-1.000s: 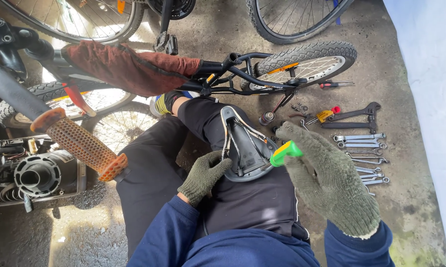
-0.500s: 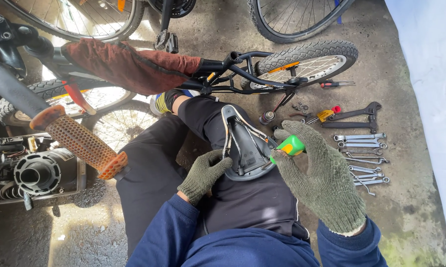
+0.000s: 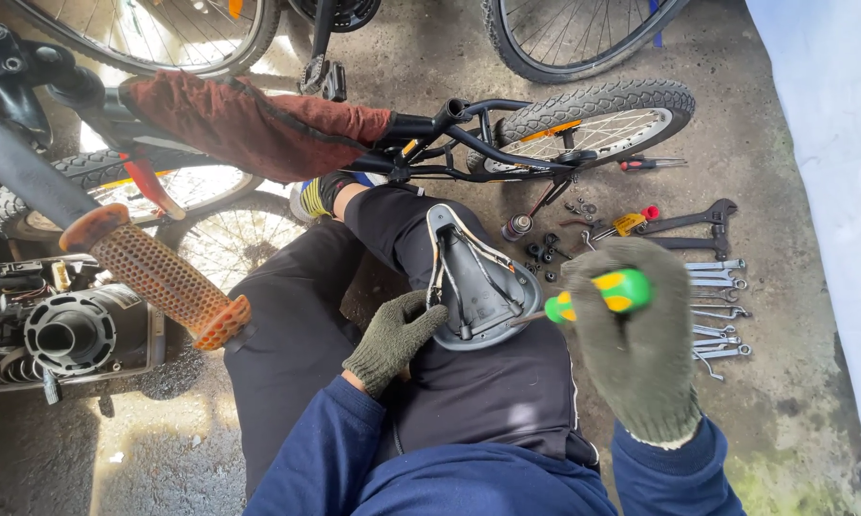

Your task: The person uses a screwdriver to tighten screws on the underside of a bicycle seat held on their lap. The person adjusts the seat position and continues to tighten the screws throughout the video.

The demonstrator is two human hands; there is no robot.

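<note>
Concrete floor (image 3: pixel 421 86), stained and gritty, carries everything, and the person sits on it with legs stretched toward the bicycles at its far edge. An upturned bicycle saddle (image 3: pixel 473 282) rests on the right thigh, its underside and rails facing up. The left hand (image 3: pixel 392 336), gloved, presses its fingers against the saddle's near rim and steadies it, with the grip curled but closed on nothing I can make out. The right hand (image 3: pixel 636 339), also gloved, is wrapped tightly around a green and yellow screwdriver (image 3: pixel 597 294), whose shaft points at the saddle's near edge.

By my judgement the step in hand is working a fastener or a clip under the saddle, and it looks to be mid-way; the next move would call for the tip seated squarely, while the left hand keeps the saddle from sliding off the thigh.

Toward the floor's right edge lies a row of spanners (image 3: pixel 717 306), with an adjustable wrench (image 3: pixel 688 222) and small nuts (image 3: pixel 543 254) beyond them. A small bicycle (image 3: pixel 583 119) lies on its side past the knee. An orange handlebar grip (image 3: pixel 158 277) juts in from the left, close to the left leg but away from the hands.
</note>
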